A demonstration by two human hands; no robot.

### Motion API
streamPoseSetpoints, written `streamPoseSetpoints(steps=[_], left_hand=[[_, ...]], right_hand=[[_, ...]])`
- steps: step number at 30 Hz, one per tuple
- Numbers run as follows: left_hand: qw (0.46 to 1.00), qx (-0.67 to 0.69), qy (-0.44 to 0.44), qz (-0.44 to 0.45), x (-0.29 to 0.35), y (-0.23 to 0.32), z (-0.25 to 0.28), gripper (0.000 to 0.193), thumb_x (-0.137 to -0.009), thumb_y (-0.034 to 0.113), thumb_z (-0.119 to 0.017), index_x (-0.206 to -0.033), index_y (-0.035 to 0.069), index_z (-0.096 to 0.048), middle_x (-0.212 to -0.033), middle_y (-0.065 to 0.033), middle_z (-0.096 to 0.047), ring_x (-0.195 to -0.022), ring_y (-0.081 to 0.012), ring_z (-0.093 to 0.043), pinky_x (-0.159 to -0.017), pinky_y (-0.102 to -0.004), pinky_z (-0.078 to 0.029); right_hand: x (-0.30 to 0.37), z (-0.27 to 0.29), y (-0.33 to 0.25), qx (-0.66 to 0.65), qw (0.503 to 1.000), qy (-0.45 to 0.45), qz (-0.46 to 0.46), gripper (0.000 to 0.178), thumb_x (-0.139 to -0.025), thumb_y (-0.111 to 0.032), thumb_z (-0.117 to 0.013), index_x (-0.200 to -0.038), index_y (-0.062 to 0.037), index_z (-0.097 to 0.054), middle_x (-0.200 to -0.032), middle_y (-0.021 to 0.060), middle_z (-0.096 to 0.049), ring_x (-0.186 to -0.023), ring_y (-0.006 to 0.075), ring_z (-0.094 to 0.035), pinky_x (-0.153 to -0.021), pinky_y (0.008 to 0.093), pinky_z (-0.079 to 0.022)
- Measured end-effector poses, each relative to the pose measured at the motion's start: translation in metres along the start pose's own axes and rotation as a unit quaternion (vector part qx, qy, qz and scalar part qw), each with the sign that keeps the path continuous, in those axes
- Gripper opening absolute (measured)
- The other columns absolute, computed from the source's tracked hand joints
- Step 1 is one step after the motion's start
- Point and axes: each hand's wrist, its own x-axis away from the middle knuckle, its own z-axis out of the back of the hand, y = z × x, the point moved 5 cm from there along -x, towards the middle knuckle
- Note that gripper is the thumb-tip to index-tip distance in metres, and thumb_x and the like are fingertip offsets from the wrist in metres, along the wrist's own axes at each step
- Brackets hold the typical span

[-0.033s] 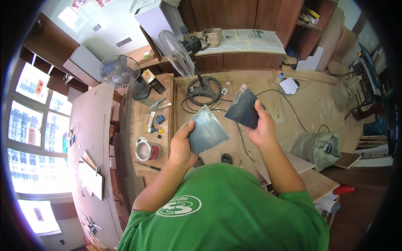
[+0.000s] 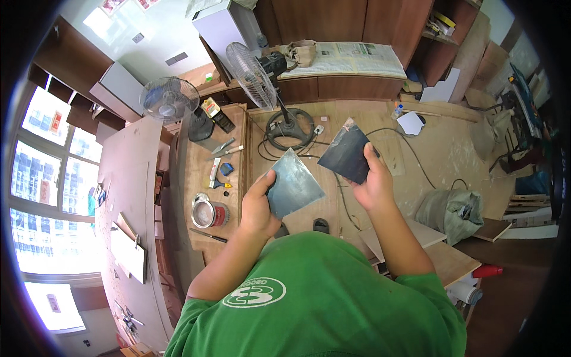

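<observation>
My left hand (image 2: pixel 258 205) grips a flat, square blue-grey sheet (image 2: pixel 294 184) by its left edge, with the thumb lying on the face. A darker square sheet (image 2: pixel 347 151) is held by its right side in my right hand (image 2: pixel 375 178), thumb on top. That one has a pale, rough patch at its far corner. Both sheets are tilted and held in front of my chest, close together with a narrow gap between them. The fingers beneath each sheet are mostly hidden.
On the wooden board at left stand an open can (image 2: pixel 205 213), a brush (image 2: pixel 221 184), a blue tape measure (image 2: pixel 226 169) and a dark rectangular can (image 2: pixel 219 115). Ahead is a standing fan (image 2: pixel 253 76) with cables on the floor. A sack (image 2: pixel 451 214) sits at right.
The darker sheet in my right hand has shifted and tilted very slightly. Both hands keep their hold, and everything around stays put.
</observation>
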Motion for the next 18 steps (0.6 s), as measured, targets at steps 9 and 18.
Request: streamPoseSetpoints(steps=[9, 18], left_hand=[[0.999, 0.035, 0.001, -0.036, 0.002, 0.009, -0.007, 0.034, -0.100, 0.028, -0.053, -0.121, 0.003, -0.061, -0.114, -0.0098, -0.069, -0.103, -0.0252, -0.066, -0.097, -0.0412, -0.050], [0.991, 0.021, 0.046, -0.127, 0.004, 0.021, 0.000, 0.038, -0.100, 0.031, -0.052, -0.127, 0.004, -0.060, -0.124, -0.0092, -0.066, -0.113, -0.0258, -0.063, -0.101, -0.0425, -0.048]], right_hand=[[0.025, -0.006, -0.015, 0.047, 0.998, -0.030, -0.020, 0.031, -0.099, -0.031, -0.059, -0.118, -0.0072, -0.057, -0.099, 0.0064, -0.068, -0.080, 0.0205, -0.067, -0.059, 0.0378, -0.052], [0.028, 0.003, 0.005, 0.133, 0.991, -0.019, 0.002, 0.039, -0.090, -0.008, -0.065, -0.128, -0.0049, -0.057, -0.096, 0.0079, -0.066, -0.080, 0.0172, -0.067, -0.058, 0.0348, -0.056]])
